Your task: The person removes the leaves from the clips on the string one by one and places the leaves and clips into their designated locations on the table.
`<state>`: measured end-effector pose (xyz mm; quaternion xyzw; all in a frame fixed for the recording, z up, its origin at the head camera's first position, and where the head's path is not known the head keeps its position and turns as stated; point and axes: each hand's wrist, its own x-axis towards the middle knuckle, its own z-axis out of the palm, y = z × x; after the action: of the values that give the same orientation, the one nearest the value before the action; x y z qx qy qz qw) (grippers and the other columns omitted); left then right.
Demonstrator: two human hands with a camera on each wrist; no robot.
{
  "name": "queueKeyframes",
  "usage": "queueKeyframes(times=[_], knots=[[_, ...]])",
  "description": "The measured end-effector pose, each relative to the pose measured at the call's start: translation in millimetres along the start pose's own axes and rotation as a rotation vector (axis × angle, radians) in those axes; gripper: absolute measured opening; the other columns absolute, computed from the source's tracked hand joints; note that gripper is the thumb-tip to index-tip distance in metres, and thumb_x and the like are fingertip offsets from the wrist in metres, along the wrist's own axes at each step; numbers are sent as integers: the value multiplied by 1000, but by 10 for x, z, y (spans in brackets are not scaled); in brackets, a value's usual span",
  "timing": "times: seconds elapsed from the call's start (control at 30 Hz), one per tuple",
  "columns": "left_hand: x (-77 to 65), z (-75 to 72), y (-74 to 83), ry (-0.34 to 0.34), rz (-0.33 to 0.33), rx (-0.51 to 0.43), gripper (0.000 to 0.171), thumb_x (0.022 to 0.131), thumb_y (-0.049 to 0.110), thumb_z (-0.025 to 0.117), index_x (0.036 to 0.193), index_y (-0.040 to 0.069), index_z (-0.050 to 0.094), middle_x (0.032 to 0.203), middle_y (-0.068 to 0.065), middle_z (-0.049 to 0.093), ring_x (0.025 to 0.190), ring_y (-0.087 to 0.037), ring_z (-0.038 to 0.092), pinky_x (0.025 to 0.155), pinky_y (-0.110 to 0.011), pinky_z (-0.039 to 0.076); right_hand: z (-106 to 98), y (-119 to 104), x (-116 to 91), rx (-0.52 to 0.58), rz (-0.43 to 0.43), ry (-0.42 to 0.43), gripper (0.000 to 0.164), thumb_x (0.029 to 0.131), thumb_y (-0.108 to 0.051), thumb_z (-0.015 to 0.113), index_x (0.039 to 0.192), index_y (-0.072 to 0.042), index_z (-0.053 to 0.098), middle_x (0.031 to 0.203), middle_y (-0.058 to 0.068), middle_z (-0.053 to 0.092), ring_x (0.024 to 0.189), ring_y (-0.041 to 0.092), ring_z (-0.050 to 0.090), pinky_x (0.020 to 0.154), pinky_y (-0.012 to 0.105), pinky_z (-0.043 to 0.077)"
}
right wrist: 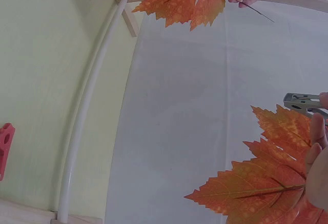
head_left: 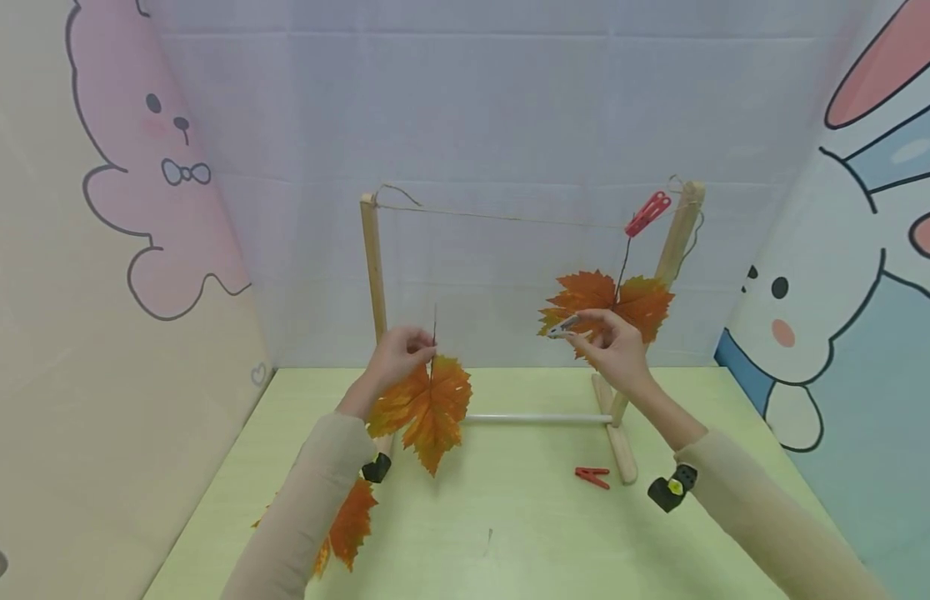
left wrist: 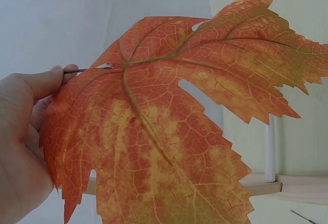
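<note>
My left hand (head_left: 405, 350) pinches the thin dark stem of an orange maple leaf (head_left: 427, 408), which hangs below the fingers with its stem end pointing up. In the left wrist view that leaf (left wrist: 154, 106) spreads wide in front of the hand (left wrist: 25, 126). Between the thumb and fingers of my right hand (head_left: 615, 346) is a grey clothespin (head_left: 562, 327). Just behind it hangs a second leaf (head_left: 645, 304), its stem held on the string (head_left: 502, 218) by a red clothespin (head_left: 648, 214). The right wrist view shows the grey clothespin (right wrist: 302, 102) near that hanging leaf (right wrist: 266, 183).
Two wooden posts (head_left: 373, 267) carry the string, and a white rod (head_left: 540, 418) joins them low down. Another red clothespin (head_left: 592, 477) lies on the table (head_left: 525, 533) by the right foot. More orange leaf (head_left: 352, 521) lies at the left, partly under my left sleeve.
</note>
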<state>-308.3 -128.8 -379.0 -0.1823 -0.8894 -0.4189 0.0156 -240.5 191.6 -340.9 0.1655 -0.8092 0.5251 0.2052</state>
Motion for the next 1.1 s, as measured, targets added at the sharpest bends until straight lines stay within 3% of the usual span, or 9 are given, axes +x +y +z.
queueKeyframes(times=[0.1,0.27,0.5,0.67,0.77,0.9,1.1], knots=[[-37,8,-50,-2,-22,-6,13,87,12,61,94,2,65,87,-8,66,81,-20,61,72,-33,51,7,43,-42,-6,3,-2,30,79,0,66,106,9,57,59,10,52,41,2,39,36,21,31],[-96,13,-129,-7,-28,-9,14,86,10,61,94,0,65,87,-9,66,82,-21,62,73,-34,51,16,113,-104,15,-11,-16,30,79,3,65,106,12,56,84,22,58,41,0,38,37,19,31],[-188,-17,-232,-4,-47,-32,15,87,10,61,96,-1,64,88,-10,66,84,-22,62,74,-35,51,28,202,-173,66,47,-29,32,80,4,64,109,13,54,60,12,49,40,0,35,36,19,31],[-246,-24,-286,-33,-79,-41,14,86,8,60,95,-2,64,82,-8,66,77,-18,61,69,-31,51,38,259,-223,63,69,-33,36,81,3,63,115,11,54,84,23,58,41,0,34,38,18,31],[-271,-26,-303,-58,-102,-61,11,86,7,60,93,-1,64,80,-7,66,75,-16,60,68,-30,50,44,296,-255,66,72,-45,39,82,3,62,119,10,52,86,24,57,41,0,32,37,19,30],[-309,-26,-327,-90,-99,-70,9,86,7,60,91,1,64,82,-8,67,77,-17,61,70,-31,51,56,339,-295,66,76,-55,39,82,3,62,119,11,53,71,19,52,39,0,33,36,19,30],[-374,-21,-419,-119,-90,-68,8,86,6,60,90,0,64,84,-9,66,78,-18,62,71,-33,52,65,417,-355,97,85,-85,34,81,5,62,114,11,56,94,29,57,38,0,35,34,19,29]])
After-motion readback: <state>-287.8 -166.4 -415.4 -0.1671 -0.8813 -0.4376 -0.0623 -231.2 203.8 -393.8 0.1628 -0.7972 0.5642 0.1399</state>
